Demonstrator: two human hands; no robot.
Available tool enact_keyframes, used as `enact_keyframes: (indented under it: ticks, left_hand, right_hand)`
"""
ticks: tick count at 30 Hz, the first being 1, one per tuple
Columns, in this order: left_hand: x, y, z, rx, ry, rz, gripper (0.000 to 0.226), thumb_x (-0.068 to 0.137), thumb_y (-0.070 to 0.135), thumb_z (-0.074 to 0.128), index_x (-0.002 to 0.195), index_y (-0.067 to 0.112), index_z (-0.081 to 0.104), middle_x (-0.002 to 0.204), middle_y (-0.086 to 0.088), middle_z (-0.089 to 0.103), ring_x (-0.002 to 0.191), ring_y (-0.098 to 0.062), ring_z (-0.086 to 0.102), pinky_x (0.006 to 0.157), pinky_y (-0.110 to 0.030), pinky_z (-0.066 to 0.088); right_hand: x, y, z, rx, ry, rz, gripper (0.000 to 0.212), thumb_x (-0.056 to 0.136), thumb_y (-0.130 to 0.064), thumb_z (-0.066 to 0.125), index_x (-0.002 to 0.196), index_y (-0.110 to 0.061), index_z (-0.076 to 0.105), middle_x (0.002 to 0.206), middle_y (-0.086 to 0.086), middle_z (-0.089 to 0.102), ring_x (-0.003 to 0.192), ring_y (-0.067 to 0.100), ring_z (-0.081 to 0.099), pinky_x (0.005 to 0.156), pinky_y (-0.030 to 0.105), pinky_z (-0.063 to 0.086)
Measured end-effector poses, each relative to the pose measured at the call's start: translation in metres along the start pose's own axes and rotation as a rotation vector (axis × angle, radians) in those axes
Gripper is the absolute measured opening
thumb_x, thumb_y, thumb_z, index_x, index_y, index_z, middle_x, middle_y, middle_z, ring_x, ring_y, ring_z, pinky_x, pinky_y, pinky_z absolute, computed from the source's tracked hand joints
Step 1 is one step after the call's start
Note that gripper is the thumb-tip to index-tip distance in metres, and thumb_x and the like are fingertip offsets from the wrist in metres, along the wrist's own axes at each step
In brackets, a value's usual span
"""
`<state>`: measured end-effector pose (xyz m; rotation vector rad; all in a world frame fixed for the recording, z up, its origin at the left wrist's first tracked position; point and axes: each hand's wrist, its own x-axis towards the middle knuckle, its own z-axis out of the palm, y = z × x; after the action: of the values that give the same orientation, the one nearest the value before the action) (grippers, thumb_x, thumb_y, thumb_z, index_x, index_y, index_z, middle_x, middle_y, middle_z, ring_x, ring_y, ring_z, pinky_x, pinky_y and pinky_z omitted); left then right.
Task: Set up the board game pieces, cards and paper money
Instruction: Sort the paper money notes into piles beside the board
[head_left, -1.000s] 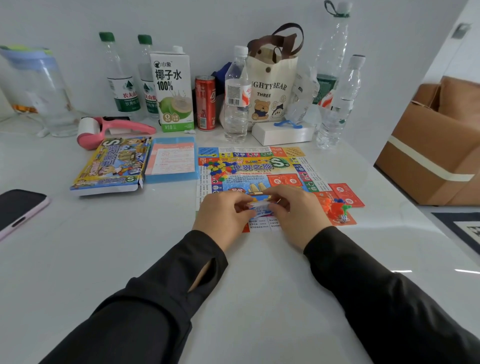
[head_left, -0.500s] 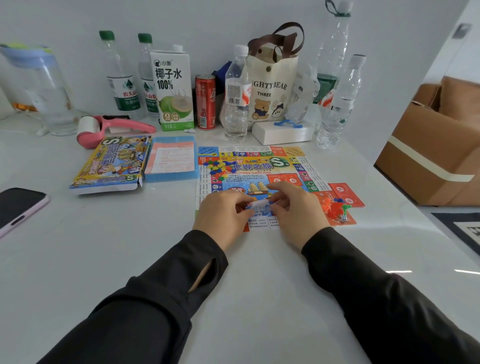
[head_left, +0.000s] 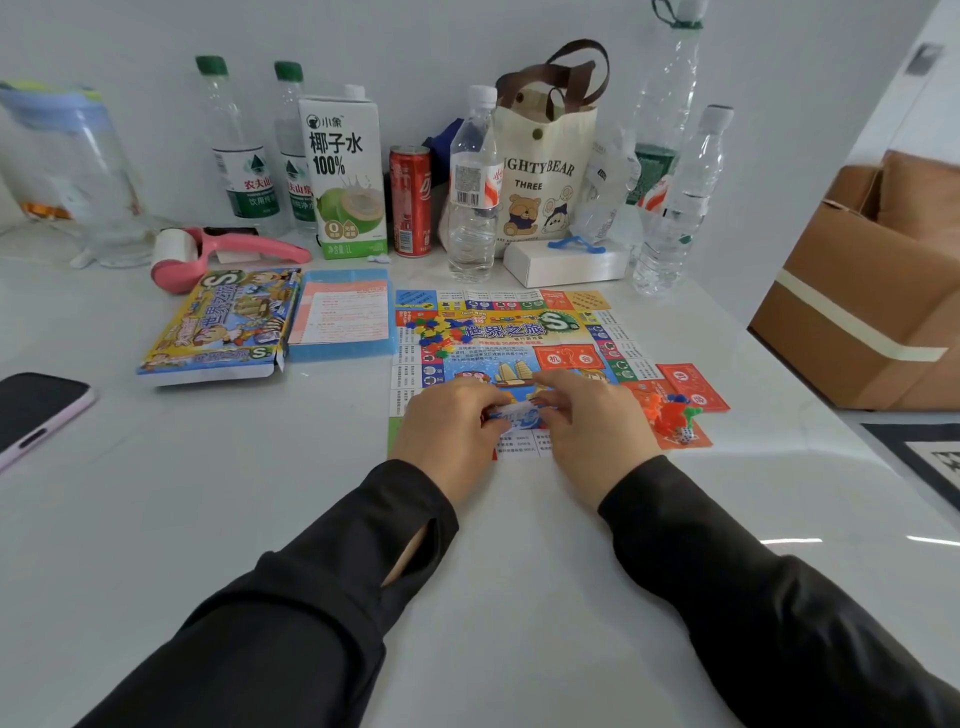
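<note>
Pinching a small blue-and-white paper bundle (head_left: 515, 415) between them, the left hand (head_left: 451, 422) and the right hand (head_left: 593, 422) meet low over the six o'clock edge of the colourful printed paper game board (head_left: 511, 332). Fingers of both hands curl onto the bundle's ends. Whether it is money or cards is too small to tell.

The step in hand looks like loosening or splitting this bundle. It would go best if one hand anchors an end while the other thumb peels or fans the sheets slowly. Keeping the bundle close over the board means loose slips fall flat rather than scatter. Care is needed not to sweep the heap of orange plastic tokens with a white die (head_left: 675, 418) at four o'clock, lying on the red cards (head_left: 696, 388). The cluster of small multicoloured plastic pieces (head_left: 431, 332) sits at the board's ten o'clock. The yellow cardboard game box (head_left: 218, 325) lies further off at nine o'clock.

Against the frames a second and half a second back, almost nothing differs. Both hands remain together on the bundle at the same spot, with only slight finger shifts, and no sheet has come free.
</note>
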<state>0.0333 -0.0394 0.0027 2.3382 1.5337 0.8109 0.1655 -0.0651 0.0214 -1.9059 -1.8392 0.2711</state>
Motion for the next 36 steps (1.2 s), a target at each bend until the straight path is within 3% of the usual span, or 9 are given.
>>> enact_keyframes:
  ticks: [6,11,16,20,23,26,29,33,36]
  left_hand:
    - [-0.001,0.0,0.001,-0.039,0.036,0.021,0.025,0.091,0.027,0.056,0.112,0.018,0.067,0.109,-0.001,0.065,0.1,-0.015,0.056,0.085,-0.026,0.04]
    - [-0.002,0.001,0.001,-0.137,0.104,0.091,0.02,0.087,0.023,0.062,0.103,0.015,0.071,0.094,-0.002,0.068,0.085,-0.014,0.058,0.075,-0.025,0.046]
    - [0.0,0.006,-0.008,-0.561,0.11,-0.133,0.012,0.077,0.016,0.072,0.085,0.026,0.068,0.073,0.018,0.06,0.063,0.003,0.057,0.055,-0.004,0.044]
    - [0.001,0.007,-0.019,-1.012,-0.035,-0.276,0.021,0.078,0.005,0.069,0.092,0.021,0.068,0.08,0.002,0.069,0.054,-0.004,0.059,0.047,-0.015,0.046]
    - [0.0,0.009,-0.017,-1.233,-0.122,-0.329,0.026,0.078,0.0,0.065,0.088,0.024,0.068,0.079,0.002,0.072,0.075,-0.024,0.06,0.055,-0.026,0.051]
    - [-0.001,0.01,-0.011,-1.084,-0.149,-0.309,0.018,0.082,0.007,0.065,0.089,0.024,0.068,0.084,-0.004,0.071,0.081,-0.027,0.06,0.074,-0.044,0.053]
    - [-0.001,0.01,-0.007,-0.894,-0.136,-0.248,0.009,0.087,0.018,0.062,0.092,0.022,0.068,0.084,-0.004,0.069,0.069,-0.013,0.062,0.063,-0.026,0.052]
    - [0.0,0.01,-0.002,-0.779,-0.044,-0.259,0.011,0.09,0.018,0.058,0.094,0.018,0.068,0.078,0.007,0.065,0.071,-0.007,0.062,0.066,-0.021,0.051]
    - [0.0,0.009,0.0,-0.571,-0.026,-0.193,0.019,0.093,0.02,0.053,0.105,0.011,0.064,0.09,0.006,0.062,0.077,-0.004,0.059,0.07,-0.02,0.051]
  right_hand:
    - [-0.001,0.002,-0.002,-0.075,-0.01,-0.038,0.037,0.095,-0.017,0.047,0.132,-0.022,0.052,0.128,-0.004,0.059,0.117,0.015,0.053,0.1,0.028,0.041]
    - [0.0,0.002,-0.007,-0.111,0.034,-0.082,0.024,0.093,-0.017,0.052,0.112,-0.017,0.066,0.108,0.0,0.067,0.097,0.016,0.057,0.081,0.022,0.041]
    - [0.002,0.01,-0.014,0.31,0.048,0.037,0.008,0.081,-0.004,0.067,0.087,-0.007,0.072,0.072,0.002,0.064,0.055,0.002,0.056,0.05,0.007,0.042]
    - [0.002,0.014,-0.018,0.749,-0.059,0.24,0.017,0.078,0.003,0.068,0.072,-0.013,0.065,0.061,0.003,0.065,0.046,0.006,0.057,0.052,0.019,0.052]
    - [0.001,0.013,-0.017,1.07,-0.131,0.399,0.012,0.08,0.005,0.064,0.076,-0.006,0.065,0.064,0.009,0.066,0.048,0.012,0.059,0.053,0.024,0.052]
    - [-0.002,0.01,-0.017,1.226,-0.186,0.465,0.013,0.081,0.007,0.06,0.075,-0.003,0.062,0.056,0.008,0.065,0.045,0.012,0.059,0.049,0.021,0.053]
    - [-0.004,0.009,-0.017,1.256,-0.165,0.463,0.013,0.08,0.009,0.061,0.075,-0.003,0.058,0.052,0.007,0.064,0.043,0.013,0.06,0.048,0.021,0.053]
    - [-0.002,0.01,-0.015,1.078,-0.132,0.419,0.017,0.079,0.007,0.065,0.072,-0.006,0.055,0.052,0.006,0.064,0.047,0.014,0.063,0.055,0.025,0.057]
    - [0.0,0.011,-0.016,0.838,-0.016,0.278,0.016,0.085,-0.001,0.061,0.072,-0.01,0.058,0.061,0.003,0.068,0.055,0.014,0.062,0.062,0.029,0.056]
